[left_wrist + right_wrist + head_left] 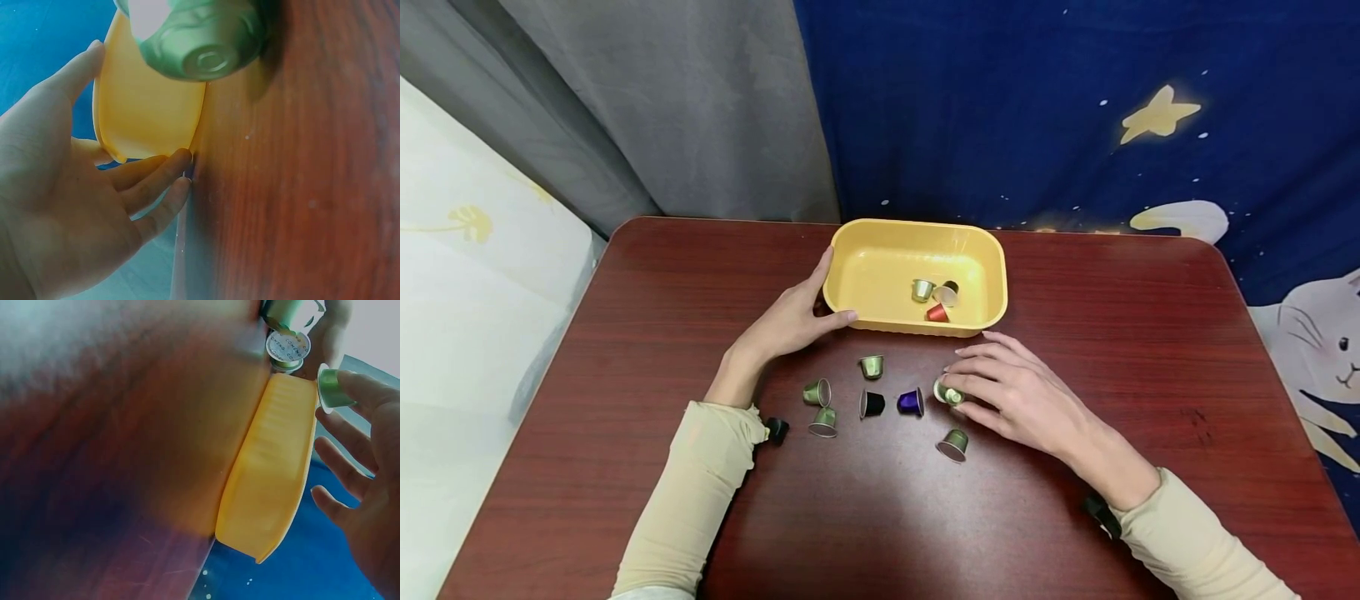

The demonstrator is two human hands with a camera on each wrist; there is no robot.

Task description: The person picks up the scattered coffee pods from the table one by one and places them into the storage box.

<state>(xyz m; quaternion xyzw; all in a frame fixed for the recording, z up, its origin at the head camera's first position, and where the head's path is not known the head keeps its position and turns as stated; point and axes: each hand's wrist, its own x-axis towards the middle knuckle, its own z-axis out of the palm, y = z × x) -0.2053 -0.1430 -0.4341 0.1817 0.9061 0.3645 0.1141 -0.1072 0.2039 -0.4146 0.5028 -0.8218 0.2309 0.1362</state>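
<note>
My left hand (786, 321) rests against the left end of a yellow plastic basin (880, 323), fairly straight fingers along its side and thumb at the near wall. With thumb and fingertips, my right hand (1018, 392) pinches a green coffee capsule (334, 389) close to the table, just in front of the basin's right part. Left of that hand lie a purple capsule (911, 402) and a black capsule (872, 404). Another green capsule (953, 445) lies nearer the front. Inside the basin are a pale green capsule (922, 290), a dark capsule with tan lid (947, 293) and a red capsule (937, 313).
More green capsules lie left of the black one: an upper one (872, 367), one beside it (817, 392) and a lower one (823, 422). The dark red wooden table (1075, 533) backs onto a grey curtain (722, 108) and a blue starry curtain (985, 108).
</note>
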